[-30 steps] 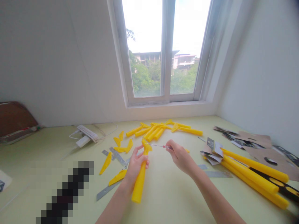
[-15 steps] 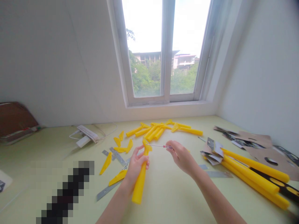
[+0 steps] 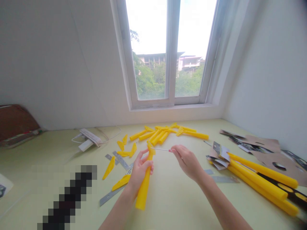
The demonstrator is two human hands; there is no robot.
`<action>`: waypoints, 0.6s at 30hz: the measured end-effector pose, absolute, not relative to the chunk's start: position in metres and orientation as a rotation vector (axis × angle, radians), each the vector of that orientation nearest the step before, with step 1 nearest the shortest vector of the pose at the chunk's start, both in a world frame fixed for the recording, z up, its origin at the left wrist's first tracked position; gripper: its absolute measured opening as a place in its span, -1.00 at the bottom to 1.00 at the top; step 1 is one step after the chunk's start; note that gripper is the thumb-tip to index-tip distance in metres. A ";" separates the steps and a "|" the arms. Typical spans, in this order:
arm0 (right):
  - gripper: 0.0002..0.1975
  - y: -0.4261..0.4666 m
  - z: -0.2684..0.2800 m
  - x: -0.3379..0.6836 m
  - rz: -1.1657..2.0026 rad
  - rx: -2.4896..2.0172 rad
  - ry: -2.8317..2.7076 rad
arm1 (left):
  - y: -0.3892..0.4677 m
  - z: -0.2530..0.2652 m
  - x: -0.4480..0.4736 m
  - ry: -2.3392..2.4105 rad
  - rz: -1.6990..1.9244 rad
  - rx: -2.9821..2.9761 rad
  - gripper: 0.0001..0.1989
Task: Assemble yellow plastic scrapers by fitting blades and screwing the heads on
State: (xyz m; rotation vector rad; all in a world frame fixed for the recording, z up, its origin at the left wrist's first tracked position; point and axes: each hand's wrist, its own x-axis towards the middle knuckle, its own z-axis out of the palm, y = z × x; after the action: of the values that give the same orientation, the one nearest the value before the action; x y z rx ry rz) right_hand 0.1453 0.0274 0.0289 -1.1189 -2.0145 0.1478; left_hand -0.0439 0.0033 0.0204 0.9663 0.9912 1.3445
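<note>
Pale tabletop [image 3: 172, 195] below the window [image 3: 171, 64]: left grip [image 3: 141, 166] closed around yellow tubular handle [image 3: 144, 191] in front of the window, right grip [image 3: 185, 158] wrapped on screwdriver [image 3: 165, 149], tip at handle's head [image 3: 149, 145]; best brace handle, keep tip square, pressure steady.

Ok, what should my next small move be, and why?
Probably a small turn of the screwdriver with your right hand, while your left hand steadies the yellow handle: the tip seems to meet the handle's upper end, though any screw there is too small to see.
</note>
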 end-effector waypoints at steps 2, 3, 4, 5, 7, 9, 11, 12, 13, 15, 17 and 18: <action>-0.82 0.024 0.031 0.144 0.157 -1.156 -1.994 | 0.002 0.022 -0.044 1.000 1.347 0.967 -0.55; -0.84 0.023 0.032 0.144 0.165 -1.167 -1.986 | 0.001 0.023 -0.044 1.004 1.348 0.969 -0.55; -0.85 0.023 0.032 0.144 0.175 -1.171 -1.978 | 0.001 0.023 -0.043 1.008 1.349 0.975 -0.55; -0.86 0.023 0.032 0.144 0.188 -1.168 -1.970 | 0.000 0.024 -0.043 1.011 1.349 0.983 -0.56; -0.89 0.025 0.031 0.145 0.218 -1.146 -1.956 | -0.001 0.025 -0.043 1.016 1.348 0.998 -0.57; -0.86 0.028 0.029 0.147 0.231 -1.136 -1.951 | -0.001 0.026 -0.043 1.023 1.350 1.003 -0.57; -0.81 0.030 0.027 0.147 0.206 -1.147 -1.952 | -0.001 0.026 -0.043 1.026 1.347 1.013 -0.58; -0.79 0.031 0.026 0.147 0.188 -1.158 -1.953 | -0.001 0.026 -0.043 1.027 1.344 1.021 -0.58; -0.76 0.031 0.026 0.147 0.170 -1.171 -1.954 | -0.002 0.026 -0.043 1.026 1.339 1.032 -0.59; -0.72 0.031 0.025 0.145 0.151 -1.193 -1.946 | -0.002 0.025 -0.043 1.022 1.334 1.051 -0.60; -0.73 0.028 0.026 0.144 0.188 -1.209 -1.937 | -0.002 0.025 -0.043 1.017 1.337 1.050 -0.60; -0.76 0.027 0.027 0.143 0.219 -1.212 -1.933 | -0.002 0.025 -0.044 1.014 1.339 1.045 -0.59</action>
State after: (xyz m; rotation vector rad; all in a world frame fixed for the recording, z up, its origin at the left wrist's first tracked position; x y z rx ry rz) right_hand 0.1433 0.0267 0.0275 -1.2121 -1.9326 0.2194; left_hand -0.0435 -0.0020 0.0251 1.0451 1.0143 1.3394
